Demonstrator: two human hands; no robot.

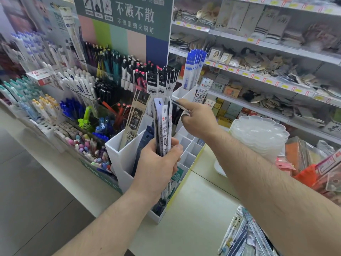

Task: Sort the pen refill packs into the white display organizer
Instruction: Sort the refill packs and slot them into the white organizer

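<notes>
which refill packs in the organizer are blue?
The tall blue-and-white packs standing in the organizer's back right compartment. The packs beside them are black-topped, the front-left pack is beige and black.

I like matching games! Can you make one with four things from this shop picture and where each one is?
Things:
1. bundle of refill packs
2. single refill pack
3. blue refill packs
4. beige refill pack

Places:
A. back right slot of the white organizer
B. gripped in the left hand
C. front left slot
D. pinched by the right hand

Pairs: 1-B, 2-D, 3-A, 4-C
</notes>
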